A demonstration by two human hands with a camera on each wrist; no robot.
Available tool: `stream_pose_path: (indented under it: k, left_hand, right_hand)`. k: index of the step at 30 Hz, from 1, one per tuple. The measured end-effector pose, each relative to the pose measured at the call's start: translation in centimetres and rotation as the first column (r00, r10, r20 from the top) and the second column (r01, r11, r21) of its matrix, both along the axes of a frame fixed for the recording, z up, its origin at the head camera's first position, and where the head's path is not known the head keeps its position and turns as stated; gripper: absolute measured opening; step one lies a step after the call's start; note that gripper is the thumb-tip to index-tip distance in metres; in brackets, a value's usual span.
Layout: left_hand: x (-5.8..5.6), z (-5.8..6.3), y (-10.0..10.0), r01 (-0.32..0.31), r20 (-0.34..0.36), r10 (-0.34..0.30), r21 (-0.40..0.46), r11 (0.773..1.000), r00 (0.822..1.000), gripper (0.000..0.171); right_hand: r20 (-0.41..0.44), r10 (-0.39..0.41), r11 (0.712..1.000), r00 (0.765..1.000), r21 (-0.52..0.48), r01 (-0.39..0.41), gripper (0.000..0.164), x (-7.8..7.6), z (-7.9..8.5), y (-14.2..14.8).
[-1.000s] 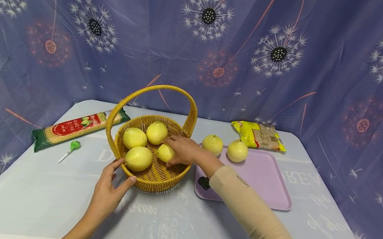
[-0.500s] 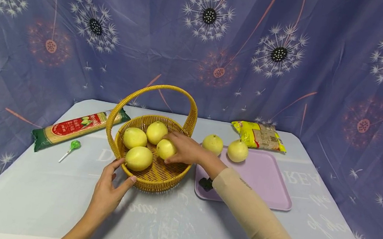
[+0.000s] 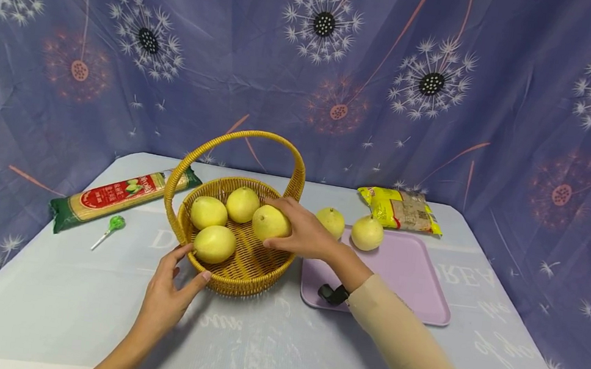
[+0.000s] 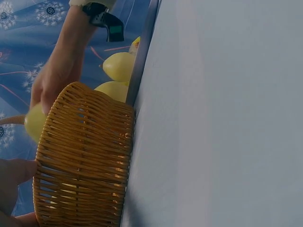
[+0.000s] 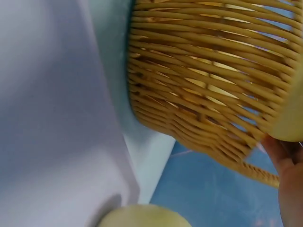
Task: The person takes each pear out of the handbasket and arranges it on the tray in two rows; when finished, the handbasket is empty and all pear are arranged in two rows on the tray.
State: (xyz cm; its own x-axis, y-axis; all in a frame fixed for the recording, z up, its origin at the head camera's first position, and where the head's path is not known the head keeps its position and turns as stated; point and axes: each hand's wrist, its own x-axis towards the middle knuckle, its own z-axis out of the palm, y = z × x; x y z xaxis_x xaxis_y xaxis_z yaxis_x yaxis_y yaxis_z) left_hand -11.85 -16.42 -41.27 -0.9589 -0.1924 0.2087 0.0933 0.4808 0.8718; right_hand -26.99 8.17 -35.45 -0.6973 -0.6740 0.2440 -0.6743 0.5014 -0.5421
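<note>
Near the table's middle stands a yellow wicker basket (image 3: 239,285) with a tall arched handle. Three pale yellow pears sit inside: one at the back (image 3: 242,204), one at the left (image 3: 208,213), one in front (image 3: 214,244). My right hand (image 3: 303,228) grips another pear (image 3: 271,223), raised at the basket's right rim. My left hand (image 3: 170,286) holds the basket's front-left rim with thumb and fingers. In the left wrist view, my thumb (image 4: 19,170) lies against the rim. The right wrist view shows part of the held pear (image 5: 291,111) above the basket's wall.
A lilac tray (image 3: 411,279) lies right of the basket, with one pear (image 3: 367,233) on it and another pear (image 3: 331,219) at its back-left corner. Behind is a yellow food bag (image 3: 400,209). A spaghetti packet (image 3: 119,194) and green lollipop (image 3: 116,223) lie left.
My right hand has lifted the pear from the basket's floor and carried it up and right to the rim. The left hand and the basket have stayed put.
</note>
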Motion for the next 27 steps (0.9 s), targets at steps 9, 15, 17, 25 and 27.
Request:
stream_pose_path:
  k: [9, 15, 17, 25, 27]
  left_hand:
    - [0.0, 0.0, 0.0, -0.007, -0.019, 0.007, -0.009, 1.0, 1.0, 0.062]
    - [0.0, -0.1, 0.0, -0.002, -0.015, 0.002, 0.0, 1.0, 1.0, 0.062]
    - [0.0, -0.2, 0.0, -0.004, -0.017, 0.004, 0.004, 1.0, 1.0, 0.062]
    - [0.0, -0.3, -0.1, -0.007, -0.018, 0.007, 0.009, 1.0, 1.0, 0.062]
    - [0.0, -0.4, -0.1, -0.009, -0.016, 0.009, 0.013, 1.0, 1.0, 0.063]
  right_hand:
    - [-0.044, -0.042, 0.971, 0.998, -0.238, 0.031, 0.078, 1.0, 1.7, 3.9]
    - [-0.079, -0.148, 0.941, 0.986, -0.317, 0.116, 0.077, 1.1, 2.4, 7.1]
    - [-0.08, -0.196, 0.929, 0.977, -0.334, 0.159, 0.077, 1.1, 2.6, 8.1]
    - [-0.011, -0.387, 0.854, 0.922, -0.383, 0.354, 0.078, 0.9, 2.4, 12.5]
    - [0.01, -0.428, 0.827, 0.904, -0.399, 0.396, 0.078, 0.7, 2.1, 13.5]
